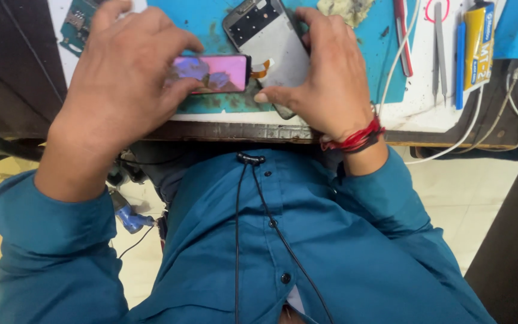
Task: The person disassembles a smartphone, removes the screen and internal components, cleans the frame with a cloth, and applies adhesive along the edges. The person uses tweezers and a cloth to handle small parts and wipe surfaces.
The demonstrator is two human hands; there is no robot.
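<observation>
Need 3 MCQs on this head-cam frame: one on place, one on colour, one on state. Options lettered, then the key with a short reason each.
1. Where does the lit screen panel sit relative to the open phone body?
A. To its left, joined by an orange flex strip
B. Under it
C. On the far right by the tweezers

2. What colour is the work mat?
A. Black
B. Teal blue
C. Yellow

3. What state is the screen panel in?
A. Dark
B. Lit, showing a pink and purple picture
C. Covered by a cloth

Key:
1 A: the panel lies left of the body, with the orange strip running between them.
2 B: teal shows between the left hand and right hand.
3 B: pink and purple glow shows across its face in the left hand's grip.
</observation>
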